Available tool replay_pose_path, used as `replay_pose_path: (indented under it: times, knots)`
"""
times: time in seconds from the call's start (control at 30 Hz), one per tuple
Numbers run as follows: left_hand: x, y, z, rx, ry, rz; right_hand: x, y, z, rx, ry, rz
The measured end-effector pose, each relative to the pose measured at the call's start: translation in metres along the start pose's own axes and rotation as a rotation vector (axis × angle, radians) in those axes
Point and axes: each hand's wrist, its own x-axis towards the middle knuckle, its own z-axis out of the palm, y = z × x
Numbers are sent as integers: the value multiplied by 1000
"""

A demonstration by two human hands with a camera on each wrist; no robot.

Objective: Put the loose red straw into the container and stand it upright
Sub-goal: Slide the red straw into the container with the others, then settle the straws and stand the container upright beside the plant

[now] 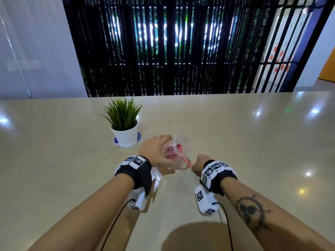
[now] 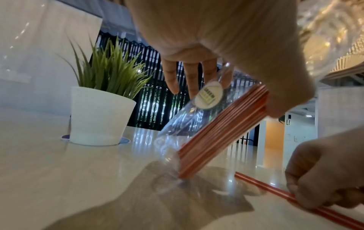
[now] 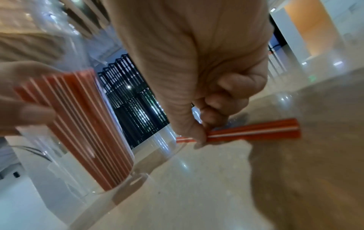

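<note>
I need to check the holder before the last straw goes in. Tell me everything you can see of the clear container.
The container is a clear, glossy plastic cup, tilted with its open mouth toward the right hand and its base edge on the table. A bundle of red straws lies along its lower side. A round pale sticker sits on its wall. The left hand grips it.

We hold both forearms forward. Our left hand (image 1: 155, 151) wraps its fingers (image 2: 171, 77) around something clear; our right hand (image 1: 200, 163) curls tight, thumb and fingertips (image 3: 199, 137) pinching something thin.
</note>
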Motion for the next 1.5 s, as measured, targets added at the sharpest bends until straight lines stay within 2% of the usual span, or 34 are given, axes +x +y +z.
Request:
replay_pose_path:
  times: [0.13,0.2,0.27,0.33,0.4,0.5,0.6,0.67,0.8,0.97,1.1,1.27,1.37,1.5]
  knots:
    - [-2,8,-1,-183,117,-106,0,0,4,12,-31,3]
    - [-3,11,5,-279,144,-140,-2,3,-2,27,12,-25]
    - [-6,11,10,-371,177,-175,-8,5,-25,253,163,-103]
    - [-8,10,16,-430,198,-200,-22,6,-54,630,436,-235]
    - [-11,10,20,-474,211,-211,-48,1,-82,902,690,-436]
    - [-13,11,23,-491,240,-222,-82,-24,-103,1003,826,-669]
    - [-16,16,23,-486,256,-217,-91,-51,-102,930,782,-717]
    - [-17,19,24,-472,245,-216,-88,-62,-97,780,734,-704]
    - [-19,23,22,-465,250,-230,-80,-70,-90,465,666,-575]
    - [-21,22,25,-488,263,-226,-72,-72,-85,300,533,-489]
    - [-21,21,26,-490,276,-225,-70,-69,-87,420,523,-516]
    - [-24,23,22,-486,283,-211,-74,-54,-87,606,678,-556]
    - [-23,30,16,-471,290,-210,-73,-43,-67,635,559,-512]
    - [-21,36,12,-425,345,-263,-81,-35,-56,903,410,-499]
